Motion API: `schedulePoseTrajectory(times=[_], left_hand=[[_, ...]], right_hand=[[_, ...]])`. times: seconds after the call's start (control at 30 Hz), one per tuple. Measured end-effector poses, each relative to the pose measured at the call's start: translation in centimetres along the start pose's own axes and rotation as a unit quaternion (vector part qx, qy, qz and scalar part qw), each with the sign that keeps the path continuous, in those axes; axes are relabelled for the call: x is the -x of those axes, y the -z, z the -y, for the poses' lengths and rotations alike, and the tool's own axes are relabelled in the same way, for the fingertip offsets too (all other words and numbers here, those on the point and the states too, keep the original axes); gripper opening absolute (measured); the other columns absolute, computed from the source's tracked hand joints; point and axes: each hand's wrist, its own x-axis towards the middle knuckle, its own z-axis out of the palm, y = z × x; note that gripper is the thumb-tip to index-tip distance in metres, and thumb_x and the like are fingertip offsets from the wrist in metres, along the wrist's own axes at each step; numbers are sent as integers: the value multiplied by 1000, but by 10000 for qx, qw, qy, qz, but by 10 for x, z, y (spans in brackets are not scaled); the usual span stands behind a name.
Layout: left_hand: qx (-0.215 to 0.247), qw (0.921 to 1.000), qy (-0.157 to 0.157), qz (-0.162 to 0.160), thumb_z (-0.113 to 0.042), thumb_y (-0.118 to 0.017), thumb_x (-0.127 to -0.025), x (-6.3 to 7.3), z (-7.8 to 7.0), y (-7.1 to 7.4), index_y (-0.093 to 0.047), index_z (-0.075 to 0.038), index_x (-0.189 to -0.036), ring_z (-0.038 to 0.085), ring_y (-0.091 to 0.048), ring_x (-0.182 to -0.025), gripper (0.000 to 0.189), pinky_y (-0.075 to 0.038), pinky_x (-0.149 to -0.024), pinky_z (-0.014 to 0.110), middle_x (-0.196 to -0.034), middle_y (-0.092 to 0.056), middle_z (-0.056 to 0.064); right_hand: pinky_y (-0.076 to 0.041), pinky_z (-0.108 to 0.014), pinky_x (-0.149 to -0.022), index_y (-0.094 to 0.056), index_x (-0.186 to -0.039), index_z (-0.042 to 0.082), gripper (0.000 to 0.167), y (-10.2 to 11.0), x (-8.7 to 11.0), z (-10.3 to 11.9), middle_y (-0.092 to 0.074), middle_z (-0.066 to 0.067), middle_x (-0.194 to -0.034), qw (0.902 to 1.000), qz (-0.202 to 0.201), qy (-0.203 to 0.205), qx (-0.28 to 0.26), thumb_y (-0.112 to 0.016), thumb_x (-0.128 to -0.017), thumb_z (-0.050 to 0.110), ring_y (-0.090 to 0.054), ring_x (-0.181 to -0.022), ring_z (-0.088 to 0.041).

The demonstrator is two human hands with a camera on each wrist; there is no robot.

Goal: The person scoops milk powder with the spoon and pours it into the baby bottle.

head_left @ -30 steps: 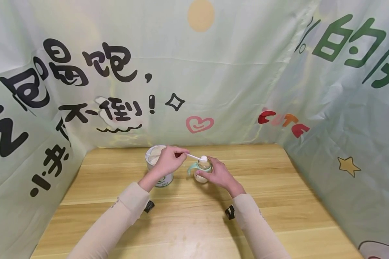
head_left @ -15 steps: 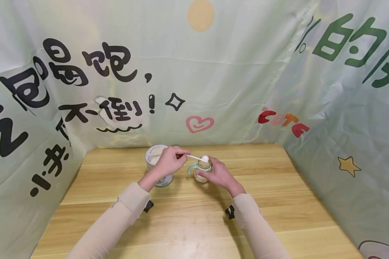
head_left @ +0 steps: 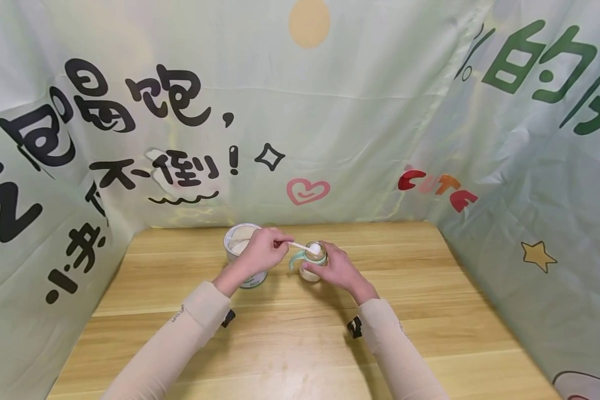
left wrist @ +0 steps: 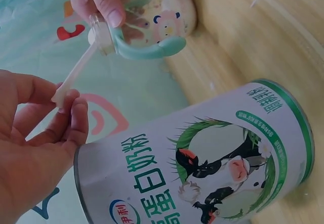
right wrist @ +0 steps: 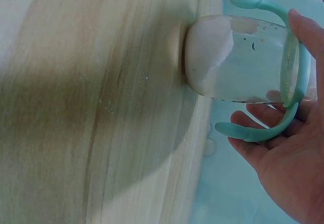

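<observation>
My left hand [head_left: 260,253] pinches the thin handle of a white scoop [left wrist: 78,72] between thumb and fingers. The scoop's bowl sits at the mouth of a clear baby bottle [right wrist: 253,62], tipped so that what it carries cannot be told. Pale powder lies heaped in the bottle's bottom part. My right hand [head_left: 341,269] grips the bottle near its neck, around the mint-green handle ring [right wrist: 302,69]; the bottle stands upright on the table. Just below my left wrist stands an uncovered milk powder can [left wrist: 162,158] with a cow picture, pale powder showing inside it.
The wooden table [head_left: 290,344] carries the can and bottle near its back edge. Printed pale green cloth [head_left: 360,128] hangs behind and along both sides. Small specks of powder [right wrist: 109,102] dot the wood by the bottle.
The scoop's bowl has dropped slightly, from just above the bottle's mouth to down at its opening. My right hand and the bottle have stayed in place.
</observation>
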Motion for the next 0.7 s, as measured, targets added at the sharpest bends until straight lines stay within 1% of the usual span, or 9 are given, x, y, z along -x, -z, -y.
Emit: schedulePoseTrajectory(times=[0.1,0.2,0.3,0.37,0.47,0.53,0.6,0.67,0.7], left_hand=[[31,9999,119,-75,-4,-62,-97,1,0,-1,-81,-3,-113,16,-66,-84,25,-54,-72,24,-106,-79,14],[230,9992,272,-206,-4,-62,-98,1,0,-1,-81,-3,-113,16,-63,-80,25,-51,-68,23,-105,-78,15],[612,9958,533,-429,-5,-64,-98,1,1,0,-81,-3,-113,14,-61,-76,23,-50,-64,22,-103,-78,15],[919,9909,774,-606,-7,-66,-99,0,2,1,-82,-4,-112,13,-59,-74,21,-48,-63,22,-101,-79,15],[1434,9788,1196,-845,-12,-68,-101,-2,3,3,-82,-4,-112,9,-61,-76,19,-50,-66,20,-100,-80,15],[1842,9668,1502,-934,-14,-68,-102,-3,2,5,-81,-2,-113,6,-65,-79,21,-55,-71,19,-102,-80,17],[2229,9527,1799,-1020,-14,-68,-103,-4,1,7,-80,0,-115,6,-69,-83,22,-59,-77,20,-105,-80,18],[2558,9392,2016,-1086,-13,-66,-104,-4,1,8,-78,2,-117,10,-72,-87,23,-61,-81,22,-108,-79,21],[2650,9347,2090,-1119,-13,-66,-104,-4,1,9,-78,2,-118,11,-73,-90,24,-62,-84,24,-110,-78,22]], right_hand=[[-55,-53,-102,-60,-142,8,69,0,0,0,-70,-12,-126,10000,5,-1,9,-81,-90,50,-67,-117,-30],[-55,-53,-103,-59,-144,7,71,0,0,0,-70,-13,-128,10000,13,-15,-9,-81,-90,49,-67,-119,-32],[-54,-54,-105,-57,-146,6,74,1,0,1,-69,-15,-131,10000,23,-11,-29,-81,-90,48,-66,-121,-33],[-53,-54,-106,-57,-146,6,74,1,0,1,-69,-16,-133,10000,41,-8,-58,-81,-90,48,-66,-124,-34],[-52,-55,-108,-57,-147,7,75,2,0,2,-67,-17,-136,10000,53,-23,-74,-82,-90,48,-64,-127,-35],[-52,-55,-108,-58,-146,8,74,2,1,2,-68,-16,-136,9999,57,-41,-88,-82,-89,48,-64,-127,-35],[-52,-56,-107,-59,-145,8,72,2,1,3,-68,-17,-135,10000,37,-39,-67,-82,-89,49,-64,-126,-36],[-52,-56,-108,-58,-146,7,74,1,1,3,-68,-17,-135,10000,15,-45,-41,-81,-89,49,-64,-126,-36],[-52,-56,-108,-57,-146,6,76,1,1,2,-67,-18,-136,10000,5,-49,-19,-81,-90,50,-64,-127,-37]])
